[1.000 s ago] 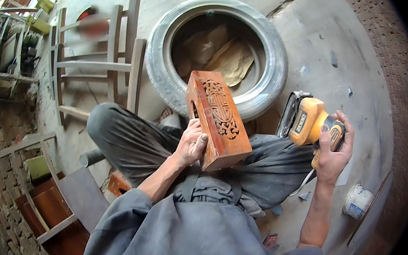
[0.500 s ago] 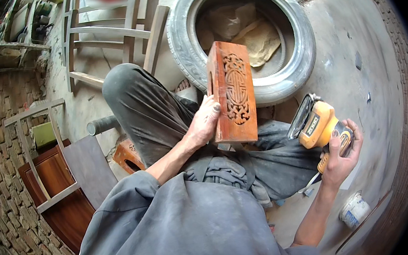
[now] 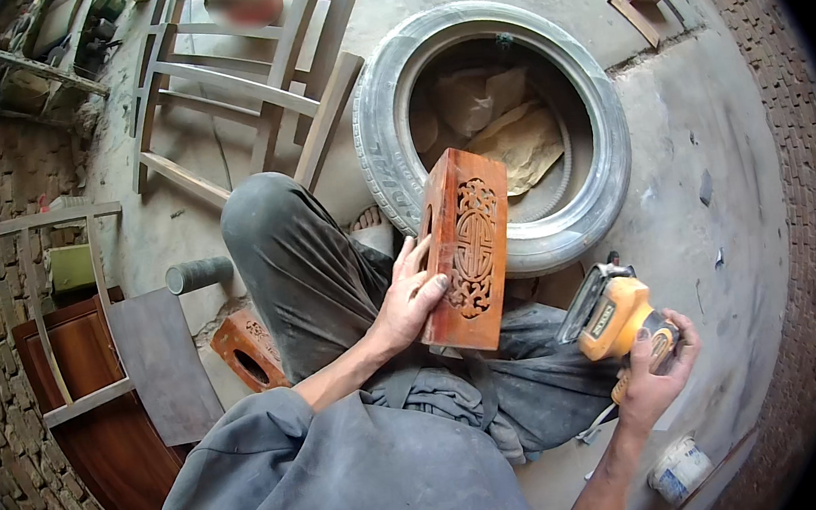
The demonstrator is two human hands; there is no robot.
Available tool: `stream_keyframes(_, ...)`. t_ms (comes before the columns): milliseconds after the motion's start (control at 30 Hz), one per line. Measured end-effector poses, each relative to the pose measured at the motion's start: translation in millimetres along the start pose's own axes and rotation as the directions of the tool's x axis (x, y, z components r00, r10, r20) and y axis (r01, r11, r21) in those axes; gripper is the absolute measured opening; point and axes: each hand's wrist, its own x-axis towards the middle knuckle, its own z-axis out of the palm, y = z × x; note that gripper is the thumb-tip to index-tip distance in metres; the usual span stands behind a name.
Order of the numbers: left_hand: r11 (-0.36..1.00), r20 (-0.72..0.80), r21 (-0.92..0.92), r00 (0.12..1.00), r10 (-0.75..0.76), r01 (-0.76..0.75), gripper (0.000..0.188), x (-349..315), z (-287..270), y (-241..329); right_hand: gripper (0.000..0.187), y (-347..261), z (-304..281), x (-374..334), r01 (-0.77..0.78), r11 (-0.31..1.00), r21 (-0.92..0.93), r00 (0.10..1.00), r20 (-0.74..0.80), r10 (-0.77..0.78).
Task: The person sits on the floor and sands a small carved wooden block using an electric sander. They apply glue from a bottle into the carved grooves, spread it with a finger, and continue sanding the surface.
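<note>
A reddish-brown wooden box (image 3: 475, 257) with a pierced carved panel is held up over my lap, its top leaning slightly to the right. My left hand (image 3: 411, 300) grips its left side, thumb on the edge of the carved face and fingers by the opening in the side. In my right hand (image 3: 655, 375) is a yellow and black power sander (image 3: 619, 324), my fingers wrapped round its body. The sander's flat pad faces up and left, apart from the box. A pale cord hangs below the sander.
Ahead lies a large tyre (image 3: 591, 204) with brown paper inside. Wooden chair frames (image 3: 247, 82) stand at the far left. By my left knee are another wooden box (image 3: 250, 349), a grey cylinder (image 3: 199, 275) and panels (image 3: 164, 368). A white tub (image 3: 681, 469) sits at the lower right.
The whole view has shifted, so most things appear lower. The box leans a little more to the right, and my left fingers look more spread along its side. Both hands keep their holds.
</note>
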Motion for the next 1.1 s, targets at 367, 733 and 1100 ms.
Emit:
stream_keyframes(367,0.989,-0.074,-0.111,0.991,-0.109,0.1,0.064,21,5,-2,0.041,3,-106,15,-0.072,0.976,-0.207,0.938,-0.348,-0.005)
stream_keyframes(733,0.998,-0.104,-0.058,0.995,0.011,-0.017,0.065,24,15,1,0.046,105,-181,-32,-0.538,0.835,-0.116,0.73,-0.558,0.393)
stream_keyframes(1100,0.964,-0.186,0.257,0.976,0.115,-0.065,0.054,33,31,20,0.026,251,-181,-112,-0.687,0.726,0.042,0.641,-0.436,0.632)
